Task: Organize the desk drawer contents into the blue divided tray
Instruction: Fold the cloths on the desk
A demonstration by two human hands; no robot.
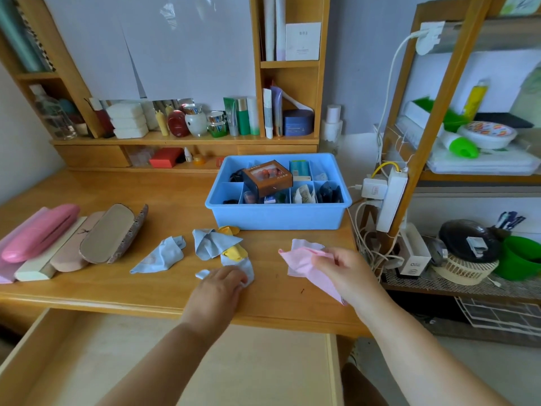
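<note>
Blue tray (278, 213) w/ dividers partly filled; 3 cloths left on desk (175, 194). My right hand (345, 268) pinches pink cloth (301, 260), left hand (222, 284) grips pale-blue cloth (246, 266).

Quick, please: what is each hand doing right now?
Left hand: rests on the light blue cloth; grip cannot be told.
Right hand: holds the pink cloth.

One head-worn camera (wide-angle) looks forward and down, close over the wooden desk (164, 194) and open drawer (175, 361).
</note>
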